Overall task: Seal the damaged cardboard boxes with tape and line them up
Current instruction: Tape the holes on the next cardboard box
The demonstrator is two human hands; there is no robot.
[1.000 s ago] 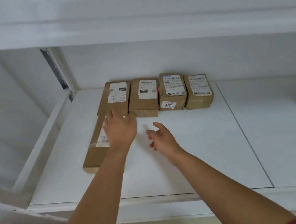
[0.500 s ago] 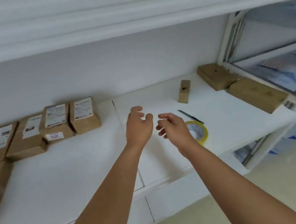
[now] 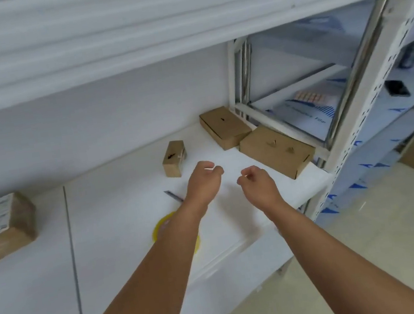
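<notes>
While both arms reached forward over the white shelf (image 3: 119, 225), the left hand (image 3: 203, 182) hung with its fingers loosely curled, thumb near the forefinger, and nothing in its grasp. The right hand (image 3: 256, 181) hovered just beside it at about the same height, its fingers likewise loosely bent and holding nothing — the two hands were close but apart.

Just beyond the left hand stood a small cardboard box (image 3: 173, 159), upright, with a dark tear in the face turned toward the person. Beyond the right hand and to its right lay two flatter boxes against the white shelf frame (image 3: 233, 87): the far box (image 3: 224, 127), which had a small dark hole in its top, and the near box (image 3: 277, 151), whose top showed two small punctures. Their corners met or nearly met; which could not be told.

Under the left forearm, nearer the person than the hand, lay a yellow roll of tape (image 3: 161, 225), mostly covered by the arm. A thin dark tool (image 3: 172, 195) — too slim to identify — lay on the shelf just left of the left wrist. Well to the left of both hands, a labelled box (image 3: 2, 227) sat at the picture's edge.
</notes>
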